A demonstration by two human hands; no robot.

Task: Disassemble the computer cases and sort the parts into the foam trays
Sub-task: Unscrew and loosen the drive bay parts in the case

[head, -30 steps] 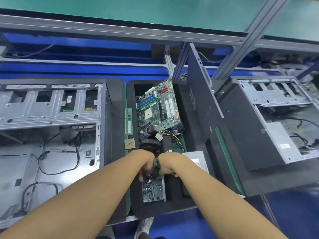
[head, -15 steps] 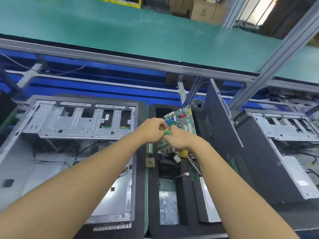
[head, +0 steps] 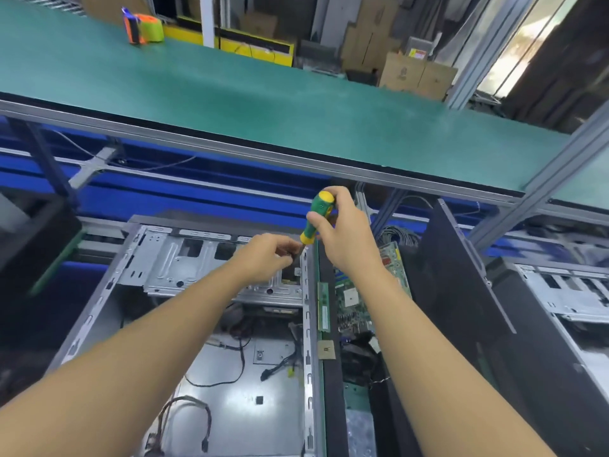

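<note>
An open grey computer case (head: 211, 384) lies in front of me on the left, loose black cables inside. My right hand (head: 349, 235) grips a green and yellow screwdriver (head: 316, 216), held upright above the case's upper right corner. My left hand (head: 267, 258) pinches the screwdriver's tip area; what it holds is too small to tell. Right of the case, a black foam tray (head: 333, 407) holds a motherboard (head: 359, 298), a memory stick (head: 323, 306), a CPU chip (head: 326, 349) and a box of screws (head: 361, 433).
A black side panel (head: 461, 291) leans upright right of the tray. A second open case (head: 566, 298) lies at the far right. A green conveyor shelf (head: 263, 100) runs overhead, with a tape dispenser (head: 143, 29) on it. Cardboard boxes (head: 415, 74) stand behind.
Both hands rose from the screw box in the tray up to the left case's top right corner. The screwdriver, hidden in the hands before, now stands upright in my right hand. The view tilted upward.
</note>
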